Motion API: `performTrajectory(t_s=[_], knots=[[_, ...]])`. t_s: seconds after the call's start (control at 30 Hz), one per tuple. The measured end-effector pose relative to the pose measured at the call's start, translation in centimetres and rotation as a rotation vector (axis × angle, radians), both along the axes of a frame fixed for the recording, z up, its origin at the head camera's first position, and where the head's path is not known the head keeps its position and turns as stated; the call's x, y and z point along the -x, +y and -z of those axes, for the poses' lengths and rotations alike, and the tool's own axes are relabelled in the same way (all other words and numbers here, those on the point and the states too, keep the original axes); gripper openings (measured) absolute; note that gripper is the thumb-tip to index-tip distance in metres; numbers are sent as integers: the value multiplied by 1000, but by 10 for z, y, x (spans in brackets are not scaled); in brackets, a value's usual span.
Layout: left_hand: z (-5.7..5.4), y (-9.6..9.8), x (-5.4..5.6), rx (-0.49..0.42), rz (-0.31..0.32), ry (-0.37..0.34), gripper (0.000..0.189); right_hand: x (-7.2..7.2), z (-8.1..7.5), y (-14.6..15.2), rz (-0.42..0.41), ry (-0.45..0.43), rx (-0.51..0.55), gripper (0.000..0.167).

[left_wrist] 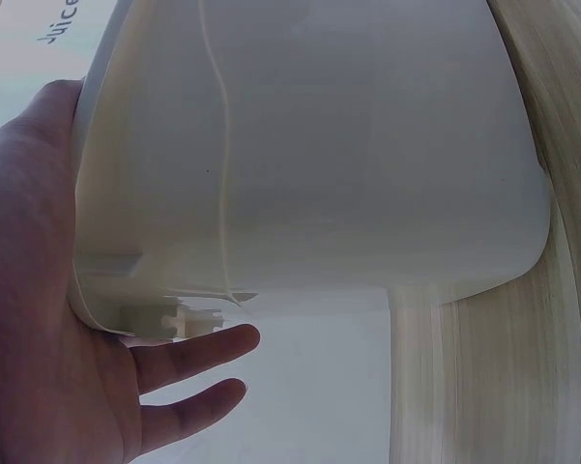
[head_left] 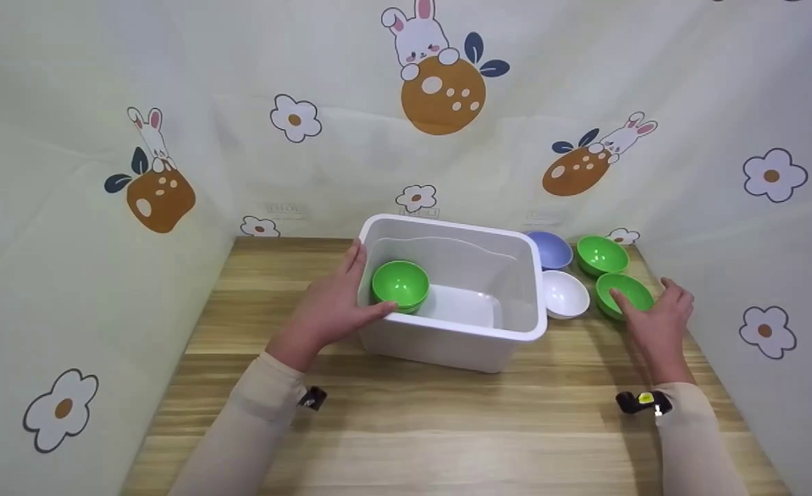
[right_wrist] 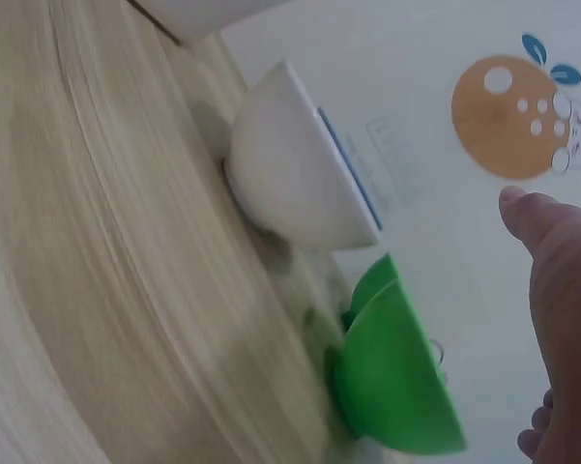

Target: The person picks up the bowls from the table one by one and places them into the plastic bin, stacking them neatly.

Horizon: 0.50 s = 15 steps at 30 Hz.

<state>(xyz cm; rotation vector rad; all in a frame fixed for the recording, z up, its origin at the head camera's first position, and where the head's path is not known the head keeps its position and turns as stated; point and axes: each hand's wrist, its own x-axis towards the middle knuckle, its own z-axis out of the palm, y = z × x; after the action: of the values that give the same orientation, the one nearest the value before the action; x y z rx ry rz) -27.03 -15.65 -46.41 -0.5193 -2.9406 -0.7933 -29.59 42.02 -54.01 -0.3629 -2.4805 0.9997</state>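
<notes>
My left hand [head_left: 330, 296] rests against the near left corner of a white plastic bin [head_left: 447, 329]. Its thumb lies over the front rim, and its straight fingers run along the left side, as the left wrist view also shows. Inside the bin, at the left, sits a green bowl [head_left: 400, 284], with what looks like another green rim under it. My right hand [head_left: 661, 324] hovers at the nearer green bowl [head_left: 633, 296] on the right, thumb and fingers spread apart. In the right wrist view the thumb [right_wrist: 551, 232] is clear of the green bowl [right_wrist: 392, 372].
Right of the bin stand a white bowl [head_left: 566, 295], a blue bowl [head_left: 551, 249] behind it and another green bowl [head_left: 602, 255] at the back. Patterned cloth [head_left: 337, 165] walls in the wooden table [head_left: 433, 427] at the back and both sides.
</notes>
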Motion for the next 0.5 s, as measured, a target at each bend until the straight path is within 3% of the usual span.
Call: performTrajectory(t_s=[0.13, 0.27, 0.5], knots=[[0, 0, 0, -6, 1, 2, 129, 2, 12, 11, -18, -124, 58, 124], [-1, 0, 0, -13, 1, -2, 131, 4, 22, 18, -69, -187, 129, 134], [1, -1, 0, -8, 5, -2, 133, 12, 37, 26, -123, -151, 248, 135]])
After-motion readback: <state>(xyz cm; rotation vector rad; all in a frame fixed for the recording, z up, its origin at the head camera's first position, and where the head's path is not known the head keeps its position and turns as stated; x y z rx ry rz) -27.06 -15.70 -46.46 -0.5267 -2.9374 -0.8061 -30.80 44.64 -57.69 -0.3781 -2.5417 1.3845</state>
